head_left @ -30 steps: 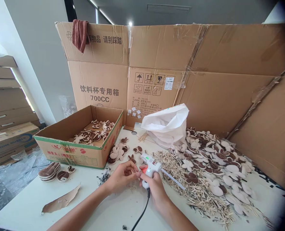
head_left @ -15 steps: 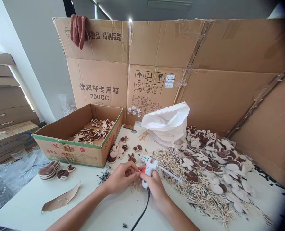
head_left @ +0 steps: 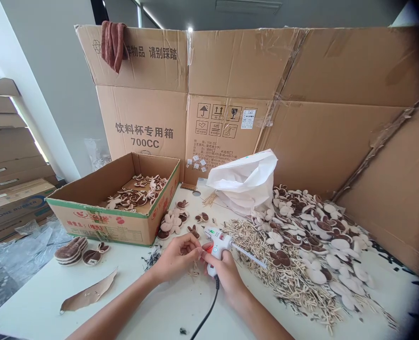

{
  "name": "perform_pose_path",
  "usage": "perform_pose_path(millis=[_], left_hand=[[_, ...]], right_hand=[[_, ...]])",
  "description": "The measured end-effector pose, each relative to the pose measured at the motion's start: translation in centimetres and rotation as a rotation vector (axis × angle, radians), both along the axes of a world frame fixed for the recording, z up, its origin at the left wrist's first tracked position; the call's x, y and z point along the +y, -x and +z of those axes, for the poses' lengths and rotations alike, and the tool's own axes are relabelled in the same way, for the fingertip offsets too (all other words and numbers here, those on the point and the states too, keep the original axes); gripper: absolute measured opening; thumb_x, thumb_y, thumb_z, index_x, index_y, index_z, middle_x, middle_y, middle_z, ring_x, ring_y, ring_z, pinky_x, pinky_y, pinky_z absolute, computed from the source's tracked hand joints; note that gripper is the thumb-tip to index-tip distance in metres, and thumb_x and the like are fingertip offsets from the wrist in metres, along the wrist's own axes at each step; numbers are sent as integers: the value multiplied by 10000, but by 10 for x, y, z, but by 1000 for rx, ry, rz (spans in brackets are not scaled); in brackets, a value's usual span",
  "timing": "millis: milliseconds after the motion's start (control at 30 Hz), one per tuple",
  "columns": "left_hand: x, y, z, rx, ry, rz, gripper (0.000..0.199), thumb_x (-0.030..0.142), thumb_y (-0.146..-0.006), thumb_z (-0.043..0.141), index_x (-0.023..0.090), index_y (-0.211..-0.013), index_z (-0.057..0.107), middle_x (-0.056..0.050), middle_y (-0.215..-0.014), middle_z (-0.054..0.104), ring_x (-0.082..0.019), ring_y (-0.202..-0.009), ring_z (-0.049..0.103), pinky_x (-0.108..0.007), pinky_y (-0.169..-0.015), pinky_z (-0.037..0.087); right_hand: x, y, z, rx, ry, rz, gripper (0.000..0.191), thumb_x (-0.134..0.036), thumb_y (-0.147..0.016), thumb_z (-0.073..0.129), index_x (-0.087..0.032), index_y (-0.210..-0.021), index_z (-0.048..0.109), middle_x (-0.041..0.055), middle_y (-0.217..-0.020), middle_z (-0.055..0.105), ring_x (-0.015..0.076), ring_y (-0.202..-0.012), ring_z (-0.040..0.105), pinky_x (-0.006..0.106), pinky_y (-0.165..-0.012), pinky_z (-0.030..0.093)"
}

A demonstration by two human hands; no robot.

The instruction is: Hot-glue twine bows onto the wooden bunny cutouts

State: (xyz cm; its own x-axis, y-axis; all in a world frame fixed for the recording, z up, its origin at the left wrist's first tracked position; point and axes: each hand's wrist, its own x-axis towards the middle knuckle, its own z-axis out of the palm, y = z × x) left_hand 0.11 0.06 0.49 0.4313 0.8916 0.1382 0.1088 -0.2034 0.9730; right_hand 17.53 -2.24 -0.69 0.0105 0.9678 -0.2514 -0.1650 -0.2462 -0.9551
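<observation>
My right hand (head_left: 224, 270) is closed around a white hot glue gun (head_left: 219, 245), its nozzle pointing up and left, a glue stick out of its back and a black cord running down. My left hand (head_left: 178, 256) is closed beside it, fingers curled, its thumb and fingertips meeting those of my right hand. Whatever sits between the left fingertips is too small or hidden to make out. Just beyond the hands lie brown and cream felt pieces (head_left: 193, 231). Right of the glue gun spreads a heap of short cream-coloured cords (head_left: 266, 264).
A cardboard box (head_left: 99, 226) with felt pieces inside stands left. A white bag (head_left: 239, 182) and a pile of felt flower shapes (head_left: 315, 231) are at the back right. Stacked brown pieces (head_left: 70, 251) and a paper scrap (head_left: 89, 293) lie left. Tall cardboard (head_left: 226, 66) walls the back.
The view has shifted very slightly. Both hands stay together at the glue gun, with only a small change in the fingers.
</observation>
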Motion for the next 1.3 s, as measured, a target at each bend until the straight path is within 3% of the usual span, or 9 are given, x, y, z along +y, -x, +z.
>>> perform_pose_path(millis=[233, 367, 500, 733, 967, 1133, 1300], left_hand=[[-4, -1, -1, 183, -96, 21, 173, 322, -951, 554, 180, -930, 649, -25, -762, 725, -138, -618, 578, -240, -579, 423], [-3, 3, -5, 391, -343, 43, 103, 144, -817, 577, 203, -847, 656, -6, -752, 704, -149, -651, 577, -255, -605, 382], [-2, 8, -7, 538, -572, -44, 143, 101, -724, 601, 215, -801, 640, -5, -755, 690, -167, -689, 584, -276, -617, 352], [-1, 12, -6, 560, -612, -151, 280, 61, -601, 587, 219, -830, 619, -16, -807, 691, -200, -740, 588, -297, -649, 373], [2, 11, -11, 570, -631, -102, 303, 21, -642, 546, 221, -862, 608, -30, -880, 680, -211, -839, 617, -290, -671, 386], [1, 10, -9, 576, -636, -70, 171, 104, -724, 599, 218, -850, 600, -37, -876, 669, -213, -826, 613, -297, -662, 380], [-2, 9, -5, 531, -631, -164, 180, 106, -668, 629, 219, -806, 605, -31, -859, 692, -215, -800, 608, -302, -676, 395]], right_hand=[[-1, 1, 3, 10, 21, -56, 323, -361, -666, 850, -201, -886, 676, -15, -628, 646, 173, -504, 581, 298, -505, 424], [-1, 0, 4, 19, -18, -16, 320, -383, -673, 831, -199, -876, 667, 3, -670, 680, 169, -497, 583, 296, -514, 406], [-1, 0, 3, -12, -44, 12, 296, -394, -712, 784, -198, -889, 650, 11, -669, 678, 169, -499, 571, 279, -468, 344], [0, 1, 2, -12, -50, 2, 277, -377, -708, 785, -206, -876, 646, -6, -648, 651, 171, -498, 572, 284, -483, 364], [1, 0, 0, 22, -56, 5, 299, -402, -688, 812, -211, -854, 654, -1, -668, 675, 172, -509, 578, 296, -527, 394], [1, 0, 0, 22, -54, 12, 336, -437, -664, 833, -214, -846, 660, 0, -659, 670, 173, -500, 575, 297, -505, 377], [1, 0, -2, 22, -56, 5, 355, -441, -659, 835, -211, -862, 657, -10, -619, 641, 180, -489, 573, 296, -487, 366]])
